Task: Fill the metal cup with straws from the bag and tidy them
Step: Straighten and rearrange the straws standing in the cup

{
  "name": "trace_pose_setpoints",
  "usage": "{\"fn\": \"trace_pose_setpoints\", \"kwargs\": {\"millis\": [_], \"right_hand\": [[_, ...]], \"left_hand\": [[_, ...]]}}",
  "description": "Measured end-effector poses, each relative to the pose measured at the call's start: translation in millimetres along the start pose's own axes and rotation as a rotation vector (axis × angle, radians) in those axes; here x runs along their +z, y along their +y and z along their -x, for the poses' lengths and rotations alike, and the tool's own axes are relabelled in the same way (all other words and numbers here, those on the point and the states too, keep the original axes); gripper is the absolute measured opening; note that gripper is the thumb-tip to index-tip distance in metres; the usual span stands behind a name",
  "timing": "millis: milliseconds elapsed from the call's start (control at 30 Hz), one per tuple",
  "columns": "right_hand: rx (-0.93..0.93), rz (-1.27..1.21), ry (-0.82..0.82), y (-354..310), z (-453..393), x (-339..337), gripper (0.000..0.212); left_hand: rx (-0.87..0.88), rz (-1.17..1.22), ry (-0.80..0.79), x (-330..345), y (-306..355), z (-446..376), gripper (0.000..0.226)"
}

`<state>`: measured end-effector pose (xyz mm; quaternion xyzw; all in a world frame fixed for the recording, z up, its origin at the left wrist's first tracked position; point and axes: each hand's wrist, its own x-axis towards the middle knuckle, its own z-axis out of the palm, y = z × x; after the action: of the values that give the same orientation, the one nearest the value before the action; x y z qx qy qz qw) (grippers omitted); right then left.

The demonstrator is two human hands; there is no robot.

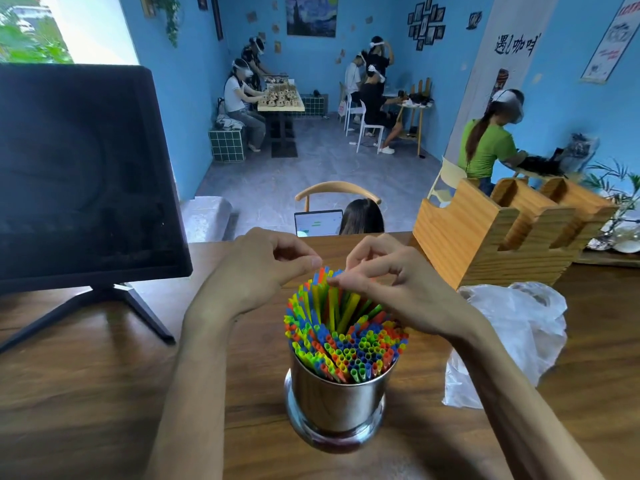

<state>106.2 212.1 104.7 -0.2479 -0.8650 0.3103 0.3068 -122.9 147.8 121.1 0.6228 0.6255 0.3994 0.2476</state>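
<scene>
A shiny metal cup (337,403) stands on the wooden table (86,393) just in front of me, packed with several coloured straws (346,341) in green, yellow, blue and orange. Those at the far side stick up higher than the rest. My left hand (263,268) hovers over the far left of the bundle, thumb and fingers curled, thumb tip at the tall straw tops. My right hand (388,282) is over the far right, its fingertips pinching the tops of the tall straws. A crumpled clear plastic bag (512,337) lies to the right of the cup, partly behind my right forearm.
A dark monitor (79,174) on a stand fills the left of the table. A wooden slotted holder (491,233) stands at the back right. Beyond the table edge a person sits at a laptop (317,223); others work at tables farther back.
</scene>
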Motion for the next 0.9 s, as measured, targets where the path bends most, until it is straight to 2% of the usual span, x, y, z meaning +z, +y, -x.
{"fn": "trace_pose_setpoints", "kwargs": {"millis": [67, 133, 200, 267, 367, 533, 733, 867, 900], "right_hand": [[0.043, -0.105, 0.075, -2, -3, -7, 0.020], [0.136, -0.043, 0.136, 2, -6, -13, 0.025], [0.263, 0.044, 0.049, 8, -7, -17, 0.033], [0.351, 0.030, -0.045, 11, -6, -15, 0.036], [0.393, -0.060, -0.045, 14, -6, -13, 0.026], [0.351, -0.078, 0.008, 12, -9, -12, 0.014], [0.231, -0.095, 0.090, 6, -13, -15, 0.013], [0.080, -0.197, 0.210, -6, -18, -15, 0.019], [0.039, -0.226, 0.235, -11, -20, -15, 0.019]], "left_hand": [[0.002, -0.001, 0.000, 1, 0, -1, 0.005], [0.008, -0.001, -0.009, 3, 0, -2, 0.004], [0.020, 0.002, -0.014, 6, -1, -3, 0.004], [0.032, 0.013, -0.016, 8, -2, -4, 0.003], [0.048, 0.013, -0.022, 10, -4, -7, 0.003], [0.053, 0.013, -0.007, 12, -8, -9, 0.002], [0.075, 0.010, 0.023, 13, -6, -10, 0.006], [0.163, 0.052, -0.035, 19, 6, -9, 0.026], [0.189, 0.057, -0.050, 21, 10, -10, 0.024]]}}
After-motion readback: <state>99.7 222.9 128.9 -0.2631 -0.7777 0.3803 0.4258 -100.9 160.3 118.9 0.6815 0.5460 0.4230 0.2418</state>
